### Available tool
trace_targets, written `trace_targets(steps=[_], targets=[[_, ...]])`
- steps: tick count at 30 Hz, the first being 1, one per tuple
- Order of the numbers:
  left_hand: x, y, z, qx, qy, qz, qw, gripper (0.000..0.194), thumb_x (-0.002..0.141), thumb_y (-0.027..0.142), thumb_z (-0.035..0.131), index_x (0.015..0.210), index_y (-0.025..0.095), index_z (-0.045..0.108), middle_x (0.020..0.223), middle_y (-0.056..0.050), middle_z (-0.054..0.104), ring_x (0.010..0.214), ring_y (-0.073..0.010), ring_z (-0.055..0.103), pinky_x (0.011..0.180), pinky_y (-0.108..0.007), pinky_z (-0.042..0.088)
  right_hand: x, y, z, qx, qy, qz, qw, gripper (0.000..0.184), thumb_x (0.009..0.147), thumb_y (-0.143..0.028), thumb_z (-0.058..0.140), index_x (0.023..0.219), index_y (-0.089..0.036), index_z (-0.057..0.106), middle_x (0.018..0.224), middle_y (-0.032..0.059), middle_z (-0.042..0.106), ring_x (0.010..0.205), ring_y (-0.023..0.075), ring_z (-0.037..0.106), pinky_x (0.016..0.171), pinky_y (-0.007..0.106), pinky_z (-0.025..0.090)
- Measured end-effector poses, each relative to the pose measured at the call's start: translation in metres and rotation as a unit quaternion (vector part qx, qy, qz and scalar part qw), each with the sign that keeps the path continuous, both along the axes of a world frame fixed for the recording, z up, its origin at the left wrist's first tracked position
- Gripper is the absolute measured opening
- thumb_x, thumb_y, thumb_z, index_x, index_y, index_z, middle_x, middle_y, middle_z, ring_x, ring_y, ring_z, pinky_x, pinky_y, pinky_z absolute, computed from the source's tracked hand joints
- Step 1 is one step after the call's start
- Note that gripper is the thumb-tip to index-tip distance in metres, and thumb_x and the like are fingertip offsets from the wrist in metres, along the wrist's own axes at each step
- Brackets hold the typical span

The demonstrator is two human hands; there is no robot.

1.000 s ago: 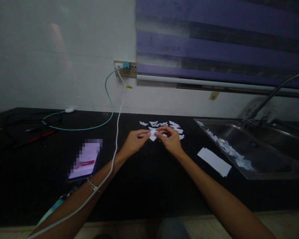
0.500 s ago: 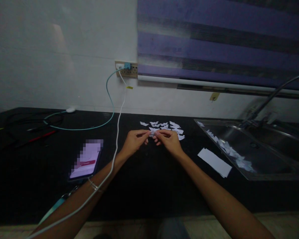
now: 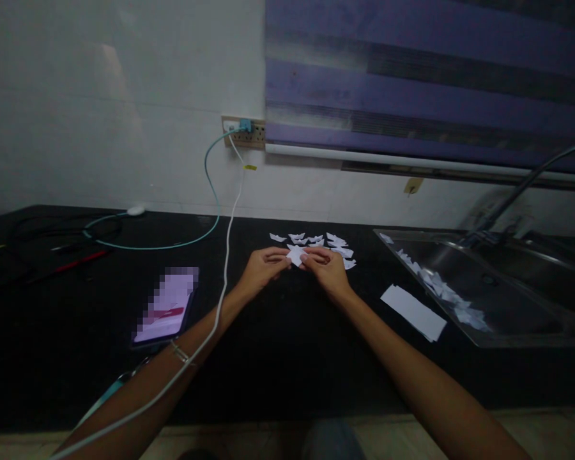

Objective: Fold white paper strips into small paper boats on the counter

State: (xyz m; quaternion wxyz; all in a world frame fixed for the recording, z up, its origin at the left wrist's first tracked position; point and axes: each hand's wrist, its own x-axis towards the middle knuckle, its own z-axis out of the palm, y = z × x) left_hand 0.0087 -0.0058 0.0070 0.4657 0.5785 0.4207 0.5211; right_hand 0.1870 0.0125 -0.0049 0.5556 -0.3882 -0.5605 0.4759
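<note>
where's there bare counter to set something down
Widest: the black counter between the forearms. Another: left of the phone, nearer than the red object. Crowded: beyond the left hand and right hand, with folded papers, and the sink's left edge, with paper pieces.

Phone (image 3: 167, 310) left, paper boats (image 3: 336, 241) centre, sheets (image 3: 413, 313) left of sink (image 3: 517, 303)

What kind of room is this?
Probably a kitchen: a metal sink with a faucet is set into a dark counter, and a socket strip is on the wall behind. The hands fold paper there.
</note>
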Motion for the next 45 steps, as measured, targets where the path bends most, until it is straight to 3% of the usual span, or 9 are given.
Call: trace_targets(steps=[7, 13, 17, 21, 24, 29, 35, 41, 45], targets=[[-0.003, 0.000, -0.002, 0.032, 0.008, 0.028, 0.999, 0.030, 0.073, 0.031, 0.076, 0.098, 0.013, 0.074, 0.084, -0.008, 0.076, 0.073, -0.0187, 0.070, 0.061, -0.026, 0.052, -0.004, -0.004, 0.001, -0.006, 0.057, 0.018, 0.998, 0.034, 0.061, -0.034, 0.085, 0.089, -0.018, 0.075, 0.085, 0.0057, 0.077, 0.075, 0.0214, 0.072, 0.079, 0.040, 0.060], [-0.004, -0.004, 0.003, 0.111, 0.009, 0.040, 0.993, 0.016, 0.075, 0.028, 0.075, 0.085, 0.015, 0.076, 0.085, -0.007, 0.076, 0.080, -0.0205, 0.071, 0.081, -0.035, 0.054, -0.006, -0.010, 0.005, 0.034, 0.045, 0.001, 0.998, 0.018, 0.066, -0.027, 0.080, 0.083, -0.021, 0.078, 0.082, 0.0047, 0.077, 0.073, 0.0208, 0.072, 0.081, 0.041, 0.059], [-0.006, -0.005, 0.005, 0.112, 0.011, 0.034, 0.993, 0.018, 0.073, 0.029, 0.076, 0.084, 0.015, 0.074, 0.084, -0.006, 0.075, 0.080, -0.0199, 0.069, 0.075, -0.031, 0.053, -0.003, -0.012, 0.007, 0.059, 0.006, -0.004, 0.998, 0.015, 0.069, -0.024, 0.076, 0.083, -0.022, 0.079, 0.082, 0.0051, 0.077, 0.076, 0.0221, 0.072, 0.082, 0.041, 0.057], [-0.007, -0.005, 0.005, 0.094, -0.018, -0.034, 0.995, 0.027, 0.084, 0.042, 0.064, 0.086, 0.016, 0.065, 0.074, -0.002, 0.067, 0.060, -0.0118, 0.059, 0.051, -0.022, 0.042, 0.000, -0.012, 0.010, 0.100, -0.044, 0.002, 0.994, 0.013, 0.071, -0.022, 0.074, 0.083, -0.022, 0.079, 0.088, 0.0062, 0.078, 0.084, 0.0236, 0.073, 0.085, 0.041, 0.057], [-0.004, -0.005, 0.004, 0.100, 0.062, -0.060, 0.991, 0.038, 0.093, 0.051, 0.048, 0.081, 0.016, 0.059, 0.068, 0.000, 0.060, 0.055, -0.0096, 0.052, 0.050, -0.021, 0.038, 0.001, -0.013, 0.012, 0.126, -0.070, 0.010, 0.990, 0.012, 0.072, -0.020, 0.073, 0.081, -0.023, 0.079, 0.089, 0.0054, 0.078, 0.087, 0.0236, 0.073, 0.086, 0.040, 0.057], [-0.005, -0.008, 0.001, 0.159, 0.244, -0.109, 0.951, 0.051, 0.099, 0.049, 0.034, 0.068, 0.014, 0.054, 0.059, 0.002, 0.053, 0.054, -0.0095, 0.048, 0.056, -0.022, 0.037, 0.002, -0.014, 0.012, 0.144, -0.083, 0.038, 0.985, 0.011, 0.075, -0.020, 0.072, 0.083, -0.022, 0.079, 0.089, 0.0051, 0.078, 0.088, 0.0228, 0.073, 0.088, 0.041, 0.056], [-0.013, -0.007, 0.000, 0.215, 0.287, -0.095, 0.929, 0.045, 0.101, 0.041, 0.033, 0.076, 0.014, 0.059, 0.061, 0.003, 0.051, 0.054, -0.0092, 0.047, 0.055, -0.022, 0.035, 0.002, -0.015, 0.012, 0.070, 0.009, 0.143, 0.987, 0.031, 0.079, -0.037, 0.072, 0.106, -0.023, 0.072, 0.101, 0.0065, 0.074, 0.090, 0.0209, 0.070, 0.082, 0.039, 0.058], [-0.014, -0.006, -0.002, 0.257, 0.329, -0.075, 0.906, 0.040, 0.101, 0.034, 0.033, 0.081, 0.015, 0.063, 0.073, -0.002, 0.063, 0.066, -0.0124, 0.056, 0.064, -0.024, 0.040, -0.001, -0.013, 0.012, 0.073, -0.067, 0.110, 0.989, 0.025, 0.076, -0.041, 0.075, 0.089, -0.020, 0.074, 0.087, 0.0049, 0.072, 0.070, 0.0156, 0.065, 0.066, 0.031, 0.055], [-0.013, -0.008, -0.002, 0.210, 0.317, -0.098, 0.920, 0.044, 0.101, 0.039, 0.032, 0.081, 0.015, 0.064, 0.071, -0.001, 0.062, 0.063, -0.0126, 0.055, 0.064, -0.024, 0.040, 0.004, -0.010, 0.011, 0.128, -0.132, 0.108, 0.977, 0.025, 0.081, -0.042, 0.069, 0.074, -0.018, 0.073, 0.066, 0.0020, 0.068, 0.061, 0.0143, 0.061, 0.064, 0.029, 0.050]])
